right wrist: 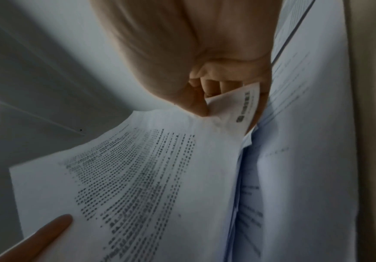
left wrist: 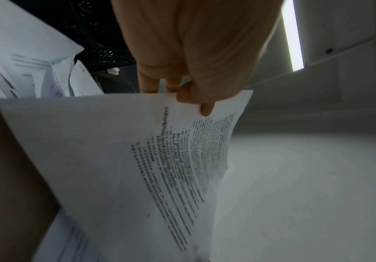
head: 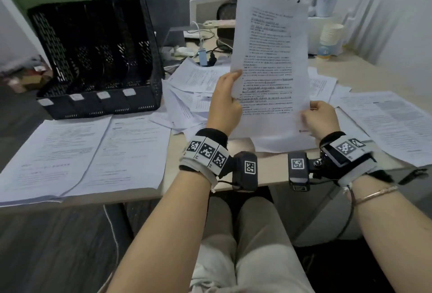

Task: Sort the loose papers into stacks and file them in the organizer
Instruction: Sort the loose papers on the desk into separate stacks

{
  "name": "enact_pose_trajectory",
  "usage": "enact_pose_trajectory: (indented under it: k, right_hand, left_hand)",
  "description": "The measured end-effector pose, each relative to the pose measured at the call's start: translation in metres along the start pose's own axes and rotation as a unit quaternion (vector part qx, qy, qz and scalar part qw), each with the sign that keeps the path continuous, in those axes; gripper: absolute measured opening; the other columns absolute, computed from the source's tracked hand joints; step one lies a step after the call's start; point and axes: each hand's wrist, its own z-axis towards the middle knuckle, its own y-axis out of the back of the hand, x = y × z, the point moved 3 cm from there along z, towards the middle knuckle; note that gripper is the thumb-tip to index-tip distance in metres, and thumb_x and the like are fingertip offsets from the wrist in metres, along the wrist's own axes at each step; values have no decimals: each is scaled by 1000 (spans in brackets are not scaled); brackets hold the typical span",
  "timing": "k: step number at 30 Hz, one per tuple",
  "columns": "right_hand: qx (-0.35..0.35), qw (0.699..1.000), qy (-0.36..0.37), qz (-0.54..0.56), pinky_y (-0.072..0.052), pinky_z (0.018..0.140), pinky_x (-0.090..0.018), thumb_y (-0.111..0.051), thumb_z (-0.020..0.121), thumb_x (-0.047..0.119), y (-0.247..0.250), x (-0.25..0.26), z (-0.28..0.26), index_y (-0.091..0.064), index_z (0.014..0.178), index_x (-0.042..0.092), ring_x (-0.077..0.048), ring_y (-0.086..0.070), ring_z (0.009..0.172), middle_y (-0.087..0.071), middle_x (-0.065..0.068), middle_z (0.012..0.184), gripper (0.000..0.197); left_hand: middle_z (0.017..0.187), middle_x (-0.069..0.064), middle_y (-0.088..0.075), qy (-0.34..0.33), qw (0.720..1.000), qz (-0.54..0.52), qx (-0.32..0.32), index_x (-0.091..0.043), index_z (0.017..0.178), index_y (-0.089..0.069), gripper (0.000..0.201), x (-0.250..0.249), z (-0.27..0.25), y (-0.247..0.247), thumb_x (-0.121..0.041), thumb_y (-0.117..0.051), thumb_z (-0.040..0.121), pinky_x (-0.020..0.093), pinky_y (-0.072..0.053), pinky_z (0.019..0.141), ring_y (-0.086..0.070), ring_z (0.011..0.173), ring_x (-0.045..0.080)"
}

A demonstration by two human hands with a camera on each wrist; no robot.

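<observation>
Upright above the counter [head: 364, 75], long axis vertical, printed sheet [head: 268, 63] pinched by left hand [head: 225, 103] and right hand [head: 321, 117]; loose papers [head: 191, 86] beside black organizer [head: 98, 58]; pale walls.

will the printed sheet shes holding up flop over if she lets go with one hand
Probably. The printed sheet looks like one thin page, already curling at its ragged top edge. The left hand and right hand pinch only its lower edges, so with one grip it would likely sag sideways. It seems very light, easily creased.
</observation>
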Motion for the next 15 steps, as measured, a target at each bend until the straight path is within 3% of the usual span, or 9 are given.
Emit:
enact_pose_trajectory:
  k: [3, 7, 11, 13, 15]
  right_hand:
    - [5, 1000, -9, -2, -53, 86, -43, -38, 81, -6, -12, 1, 1, -60, 95, 18, -27, -61, 95, -65, -9, 101, 35]
    - [13, 1000, -15, -2, -52, 91, -47, -38, 80, -6, -24, 6, 2, -59, 95, 20, -31, -61, 103, -63, -6, 100, 36]
    - [21, 1000, -3, -2, -52, 91, -45, -38, 80, -8, -34, 14, 0, -61, 93, 18, -29, -62, 99, -63, -4, 97, 38]
    - [28, 1000, 4, -3, -52, 91, -46, -38, 79, -8, -40, 18, 0, -61, 94, 17, -30, -63, 99, -65, -6, 99, 37]
    - [37, 999, 4, 6, -52, 90, -48, -38, 79, -5, -46, 22, -1, -60, 97, 16, -30, -63, 99, -66, -7, 104, 36]
  left_hand:
    - [142, 9, -38, -2, 999, 19, 33, -3, 137, -40, 58, 4, -4, 3, 17, -39, 83, 14, -29, 108, -33, 134, 14]
    - [141, 11, -37, 29, 998, 35, 31, -5, 138, -40, 60, 14, -3, 14, 18, -36, 83, -9, -21, 91, -34, 132, 16]
    - [139, 12, -39, 67, 997, 47, -4, -5, 138, -39, 60, 24, 0, 35, 16, -35, 82, -12, -19, 79, -37, 121, 9]
    - [141, 10, -37, 96, 994, 53, -7, -8, 139, -38, 59, 30, 2, 46, 14, -36, 83, -9, -21, 85, -38, 121, 9]
    - [142, 10, -36, 129, 990, 50, -13, -9, 140, -36, 59, 36, 5, 55, 11, -37, 84, 7, -26, 100, -37, 129, 15]
